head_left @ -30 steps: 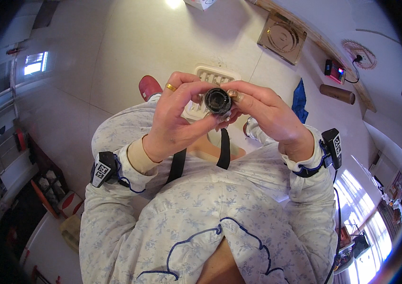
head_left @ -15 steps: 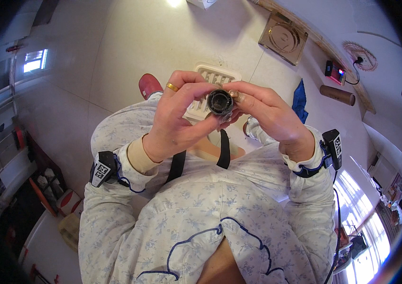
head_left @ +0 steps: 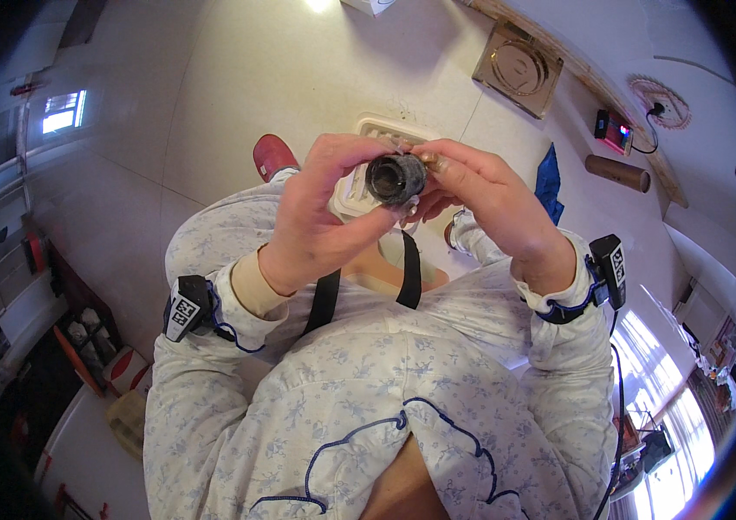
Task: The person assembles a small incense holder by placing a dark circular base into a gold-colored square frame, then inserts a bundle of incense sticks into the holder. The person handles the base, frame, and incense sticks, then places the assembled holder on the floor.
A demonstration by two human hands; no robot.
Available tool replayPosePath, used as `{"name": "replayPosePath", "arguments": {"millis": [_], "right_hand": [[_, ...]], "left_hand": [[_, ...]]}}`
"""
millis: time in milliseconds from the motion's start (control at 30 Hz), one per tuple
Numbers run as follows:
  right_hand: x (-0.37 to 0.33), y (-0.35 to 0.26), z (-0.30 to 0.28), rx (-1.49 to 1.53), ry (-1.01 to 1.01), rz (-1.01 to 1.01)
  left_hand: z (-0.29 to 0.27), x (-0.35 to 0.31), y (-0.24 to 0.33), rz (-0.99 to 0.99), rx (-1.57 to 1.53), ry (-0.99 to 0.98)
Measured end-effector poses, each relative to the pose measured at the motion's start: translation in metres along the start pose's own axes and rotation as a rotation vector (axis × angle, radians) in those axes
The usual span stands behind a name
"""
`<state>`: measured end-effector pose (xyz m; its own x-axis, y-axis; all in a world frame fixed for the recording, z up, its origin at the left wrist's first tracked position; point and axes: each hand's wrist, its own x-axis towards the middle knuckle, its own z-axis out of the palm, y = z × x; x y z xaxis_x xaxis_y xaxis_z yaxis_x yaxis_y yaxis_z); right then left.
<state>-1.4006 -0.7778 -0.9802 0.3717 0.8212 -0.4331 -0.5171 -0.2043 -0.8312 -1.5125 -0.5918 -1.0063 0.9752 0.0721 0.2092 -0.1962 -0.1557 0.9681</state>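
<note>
In front of my lap, a short black hollow cylinder [head_left: 410, 173] is held between both hands. Its round open end is tilted up and to the left, and its outer side looks grey and dusty. My left hand [head_left: 311, 221], with a gold ring, has fingers at its far side and the thumb at the near side. My right hand [head_left: 498, 199] pinches at the cylinder's right edge; a small shiny brownish bit shows by its fingertips, too small to name. Beneath the hands, a cream slotted plastic tray [head_left: 354, 196] is partly hidden.
A red slipper [head_left: 272, 158] is on my left foot. Far right are an open cardboard box [head_left: 519, 69], a brown cylinder [head_left: 617, 173], a lit red-black device [head_left: 613, 133] with a cable, and a blue piece [head_left: 550, 186]. Black straps [head_left: 410, 273] hang near my lap.
The cylinder has tipped and turned leftward, so its open end faces more left and its grey side now shows. My left fingers have shifted their hold; the right hand has hardly moved.
</note>
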Motion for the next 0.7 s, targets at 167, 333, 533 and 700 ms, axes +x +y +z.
{"name": "replayPosePath", "arguments": {"millis": [167,333,533,700], "right_hand": [[0.002,0.006,0.002,0.216,-0.051,0.073],[0.018,0.025,-0.001,0.161,0.028,-0.003],[0.069,0.091,0.008,0.014,0.196,-0.009],[0.106,0.147,-0.003,0.271,0.134,-0.1]], "left_hand": [[0.006,0.0,-0.008,0.032,-0.105,0.014],[0.005,0.006,-0.019,-0.011,0.052,-0.068],[-0.024,-0.039,-0.043,0.074,0.438,0.141],[-0.037,-0.024,-0.018,0.032,0.421,0.127]]}}
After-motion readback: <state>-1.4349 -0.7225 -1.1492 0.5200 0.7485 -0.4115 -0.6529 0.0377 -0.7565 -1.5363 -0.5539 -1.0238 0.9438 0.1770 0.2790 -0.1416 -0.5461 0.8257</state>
